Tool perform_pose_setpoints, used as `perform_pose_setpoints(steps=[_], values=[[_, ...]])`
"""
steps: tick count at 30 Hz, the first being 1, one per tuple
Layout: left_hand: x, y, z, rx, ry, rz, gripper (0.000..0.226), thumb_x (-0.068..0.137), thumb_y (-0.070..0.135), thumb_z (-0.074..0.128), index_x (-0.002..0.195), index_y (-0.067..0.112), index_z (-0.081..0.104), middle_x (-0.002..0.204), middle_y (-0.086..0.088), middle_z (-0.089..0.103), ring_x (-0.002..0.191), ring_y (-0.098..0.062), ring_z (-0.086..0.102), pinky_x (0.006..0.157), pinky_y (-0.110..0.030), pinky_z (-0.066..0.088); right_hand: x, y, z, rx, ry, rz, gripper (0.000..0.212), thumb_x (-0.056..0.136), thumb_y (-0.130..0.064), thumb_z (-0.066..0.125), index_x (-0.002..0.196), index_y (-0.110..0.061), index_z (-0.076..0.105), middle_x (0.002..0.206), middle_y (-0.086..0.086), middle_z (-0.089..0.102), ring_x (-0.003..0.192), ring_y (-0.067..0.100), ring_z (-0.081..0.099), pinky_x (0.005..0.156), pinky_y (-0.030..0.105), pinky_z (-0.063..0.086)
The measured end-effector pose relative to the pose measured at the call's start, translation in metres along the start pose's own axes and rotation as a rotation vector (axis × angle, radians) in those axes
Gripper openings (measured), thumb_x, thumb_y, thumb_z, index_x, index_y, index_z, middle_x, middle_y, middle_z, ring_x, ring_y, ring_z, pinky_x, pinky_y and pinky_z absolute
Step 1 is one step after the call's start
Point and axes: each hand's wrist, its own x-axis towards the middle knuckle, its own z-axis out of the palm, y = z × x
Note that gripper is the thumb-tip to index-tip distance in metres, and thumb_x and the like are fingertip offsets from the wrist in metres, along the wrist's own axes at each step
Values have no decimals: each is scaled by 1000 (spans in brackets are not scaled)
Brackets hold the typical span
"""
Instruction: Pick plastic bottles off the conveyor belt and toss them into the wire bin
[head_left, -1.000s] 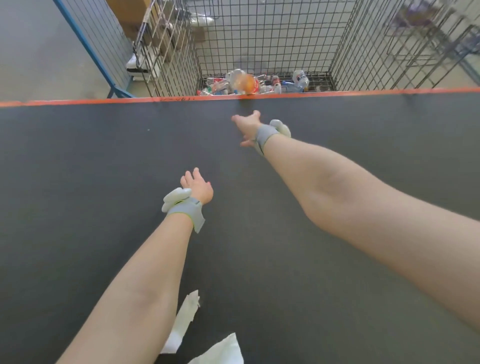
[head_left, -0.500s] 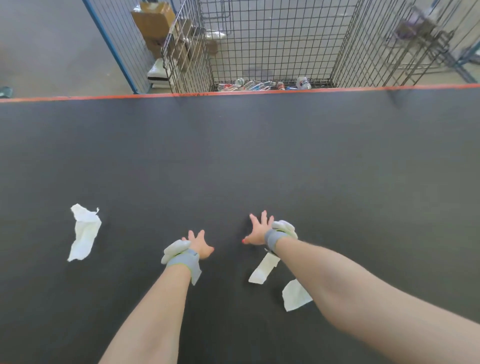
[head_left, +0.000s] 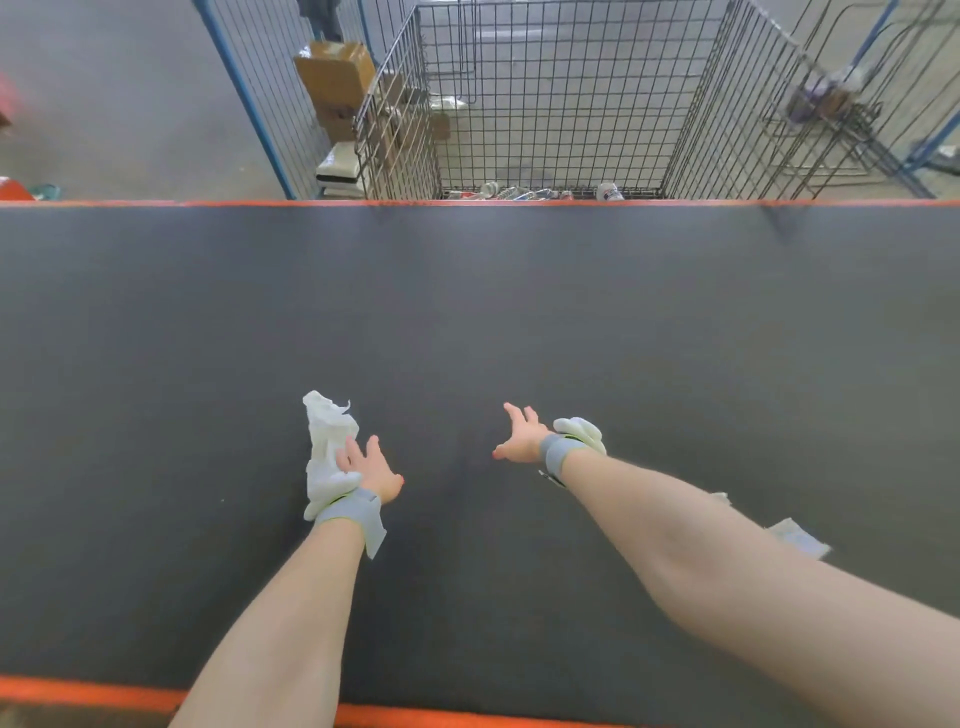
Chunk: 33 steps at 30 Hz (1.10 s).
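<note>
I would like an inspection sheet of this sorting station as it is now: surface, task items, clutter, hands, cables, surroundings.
Surface: dark conveyor belt with orange edges; no bottle seen on it.
Job's things: plastic bottles lie at the bottom of the wire bin, beyond the belt's far edge.
Clutter: white paper scrap lies by the left hand; second scrap lies beside the right forearm, partly hidden by it.
Hands: left hand and right hand are open over the belt and hold nothing; grey wrist bands on both.
Cables: nothing seen.
Surroundings: cardboard box, blue-framed mesh fence, concrete floor.
</note>
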Motion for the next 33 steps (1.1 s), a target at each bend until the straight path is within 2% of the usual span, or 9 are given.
perform_pose_setpoints(steps=[5, 7, 11, 13, 17, 21, 26, 31, 33], values=[[8, -30, 13, 50, -28, -74, 75, 93, 42, 47, 153, 29, 3, 159, -5, -15, 147, -34, -7, 116, -57, 14, 0, -14, 20, -79, -82, -45, 91, 89, -40, 60, 154, -36, -4, 162, 1, -10, 148, 33, 13, 117, 47, 21], [9, -38, 20, 108, -94, -52, 71, 95, 44, 43, 153, 28, 5, 160, -6, -13, 147, -35, 0, 118, -52, 13, -2, -25, 32, -135, -102, -163, 88, 91, -36, 60, 154, -35, -2, 162, 0, -9, 148, 31, 15, 117, 45, 20], [8, -45, 31, 224, -255, 143, 58, 98, 41, 42, 151, 33, 21, 161, -6, -2, 147, -33, 11, 120, -43, 15, -2, -42, 49, -182, -159, -356, 77, 95, -23, 55, 155, -28, 6, 162, -1, 0, 149, 24, 7, 118, 40, 13], [8, -43, 33, 172, -205, 148, 58, 98, 38, 44, 151, 30, 21, 161, -9, 1, 147, -33, 9, 120, -42, 16, 1, -42, 50, -243, -161, -335, 73, 96, -24, 53, 155, -26, 10, 162, 0, 5, 148, 27, 9, 118, 38, 14], [11, -40, 27, 100, -153, 132, 66, 97, 38, 46, 153, 25, 12, 160, -9, -2, 147, -33, 4, 120, -42, 13, 7, -27, 39, -265, -143, -150, 73, 95, -31, 54, 154, -30, 10, 161, 2, 6, 146, 31, 15, 115, 42, 22], [19, -36, 15, 66, -100, 116, 73, 97, 38, 47, 154, 22, 4, 160, -9, -5, 148, -32, 0, 121, -42, 10, 10, -18, 23, -181, -40, -34, 77, 94, -24, 50, 155, -29, 3, 162, 3, -6, 148, 35, 4, 118, 45, 14], [20, -31, 9, 53, -66, 118, 75, 97, 38, 47, 154, 22, 1, 160, -9, -8, 147, -34, -2, 121, -43, 8, 10, -22, 18, -182, -29, -66, 79, 94, -28, 51, 155, -29, 1, 162, 2, -7, 148, 32, 8, 118, 43, 18], [8, -35, 21, 246, -80, 138, 70, 98, 43, 42, 152, 33, -1, 159, -3, -20, 147, -27, -13, 114, -58, 14, 4, -23, 35, -198, -51, -115, 80, 95, -29, 52, 155, -30, 0, 162, 1, -7, 149, 30, 2, 120, 44, 13], [4, -34, 28, 244, -175, 189, 67, 98, 43, 42, 153, 30, 6, 160, -6, -14, 148, -29, -7, 118, -52, 12, 1, -17, 43, -236, -81, -91, 81, 94, -32, 53, 155, -31, -1, 162, 1, -7, 149, 30, 4, 119, 43, 16]])
